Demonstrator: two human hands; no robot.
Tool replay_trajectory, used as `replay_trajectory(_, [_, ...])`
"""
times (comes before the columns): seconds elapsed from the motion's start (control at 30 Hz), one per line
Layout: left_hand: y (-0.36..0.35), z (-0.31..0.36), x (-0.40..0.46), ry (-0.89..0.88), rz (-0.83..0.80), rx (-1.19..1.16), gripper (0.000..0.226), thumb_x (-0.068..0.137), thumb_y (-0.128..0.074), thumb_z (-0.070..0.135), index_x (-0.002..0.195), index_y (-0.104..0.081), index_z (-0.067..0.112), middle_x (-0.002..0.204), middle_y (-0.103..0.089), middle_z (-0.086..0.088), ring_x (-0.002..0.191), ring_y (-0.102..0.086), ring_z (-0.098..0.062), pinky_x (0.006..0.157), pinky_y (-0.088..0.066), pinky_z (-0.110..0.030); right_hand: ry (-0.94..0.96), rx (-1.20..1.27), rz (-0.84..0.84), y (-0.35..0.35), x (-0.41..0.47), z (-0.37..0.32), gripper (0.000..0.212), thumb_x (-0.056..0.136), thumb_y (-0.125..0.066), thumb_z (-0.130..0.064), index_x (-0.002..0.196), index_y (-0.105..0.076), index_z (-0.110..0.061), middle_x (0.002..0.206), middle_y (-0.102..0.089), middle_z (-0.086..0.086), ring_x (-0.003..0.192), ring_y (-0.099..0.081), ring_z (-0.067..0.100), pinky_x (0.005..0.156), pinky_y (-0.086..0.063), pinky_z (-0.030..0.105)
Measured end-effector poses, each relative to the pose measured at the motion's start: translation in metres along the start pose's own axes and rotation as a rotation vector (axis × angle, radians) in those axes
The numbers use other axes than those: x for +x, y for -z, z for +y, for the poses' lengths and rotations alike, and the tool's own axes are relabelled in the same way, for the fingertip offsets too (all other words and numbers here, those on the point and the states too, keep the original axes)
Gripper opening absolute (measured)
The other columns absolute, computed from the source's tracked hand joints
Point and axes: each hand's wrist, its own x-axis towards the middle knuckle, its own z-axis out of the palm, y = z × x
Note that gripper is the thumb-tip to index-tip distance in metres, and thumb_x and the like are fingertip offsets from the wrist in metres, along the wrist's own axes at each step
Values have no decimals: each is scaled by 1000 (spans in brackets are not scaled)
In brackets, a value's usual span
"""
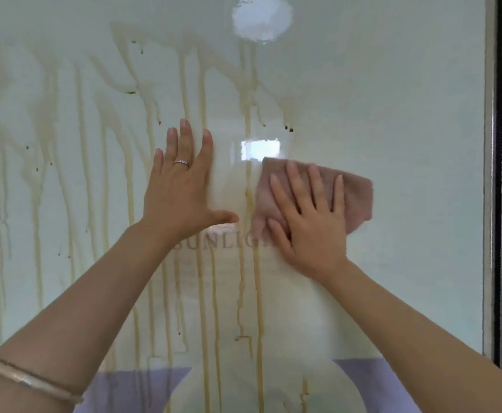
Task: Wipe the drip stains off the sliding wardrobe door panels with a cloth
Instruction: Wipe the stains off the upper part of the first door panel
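Wiping is under way on the door panel (392,114), a pale glossy surface filling the view. The right hand (309,216) lies flat with fingers spread, pressing a pinkish-brown cloth (357,198) against the panel right of centre; it grasps nothing, only pins the cloth. The left hand (181,192) is likewise released, palm flat on the panel beside the cloth, apparently bracing the door. It wears a ring (181,163), and a bangle (26,380) sits on the forearm.

Condition of the surface: brown drip stains (124,144) run in long vertical streaks over the left and middle of the panel; one streak passes just left of the cloth. The area to the right appears clean. Judged progress: early, most streaks remaining.

Next move calls for sweeping the cloth leftward across the nearest streak; the left hand stands in that path and would need shifting.

Also noted: a white blotch (261,19) near the top, faint lettering (228,242) below the hands, and the dark door frame (500,174) at right.
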Motion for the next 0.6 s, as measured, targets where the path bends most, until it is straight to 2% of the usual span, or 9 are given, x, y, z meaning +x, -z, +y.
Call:
replay_trajectory(0.07, [-4,-5,1,-16,-34,-12,129,62,-68,67,147,16,20,152,28,-12,141,22,-27,114,8,-40,232,35,-64,7,-3,12,56,96,-33,-46,147,-34,-22,155,-28,5,143,-26,34,114,-10,59])
replay_trajectory(0.13, [-6,-8,1,-33,-28,-23,127,63,-66,69,147,17,22,152,29,-10,141,24,-25,113,10,-39,233,-12,-54,7,22,37,57,96,-32,-45,148,-32,-22,155,-30,7,142,-27,33,114,-9,57])
replay_trajectory(0.23, [-10,-12,2,-51,1,-37,127,63,-64,71,146,19,24,151,31,-9,140,26,-24,113,12,-37,-218,-58,24,4,63,56,60,97,-27,-43,151,-29,-19,157,-28,10,144,-23,35,114,-6,57])
replay_trajectory(0.27, [-12,-13,2,-52,5,-39,127,63,-63,72,145,20,25,151,32,-8,140,27,-23,112,13,-36,-331,-54,55,1,65,48,60,97,-26,-43,151,-29,-17,157,-27,11,144,-22,37,114,-6,58])
replay_trajectory(0.3, [-14,-13,2,-56,13,-40,127,63,-62,72,145,22,25,150,32,-7,139,27,-22,112,13,-36,-347,-44,82,-2,61,33,60,97,-26,-42,151,-30,-16,156,-28,13,144,-22,38,114,-7,58])
replay_trajectory(0.4, [-14,-14,0,-57,39,-58,125,62,-60,73,145,20,26,152,30,-7,140,25,-21,112,13,-35,85,-3,-11,-3,26,-13,57,99,-25,-46,149,-33,-18,154,-33,12,143,-25,36,114,-11,60])
replay_trajectory(0.47, [-12,-14,1,-58,38,-62,125,62,-61,72,146,19,25,152,29,-7,141,24,-21,112,13,-35,274,23,-72,4,23,-4,58,99,-26,-48,147,-36,-20,154,-34,9,143,-25,33,114,-12,61])
replay_trajectory(0.53, [-12,-14,1,-53,23,-40,127,62,-63,72,145,22,25,151,31,-7,140,26,-22,112,13,-35,161,-24,-55,7,43,18,60,97,-27,-48,148,-35,-19,155,-32,9,144,-24,33,114,-9,59])
replay_trajectory(0.6, [-13,-15,2,-50,19,-29,128,63,-62,73,143,25,26,150,34,-7,139,29,-21,112,14,-36,-126,-20,-1,6,79,35,62,96,-25,-47,152,-28,-20,159,-24,8,146,-17,33,115,-1,55])
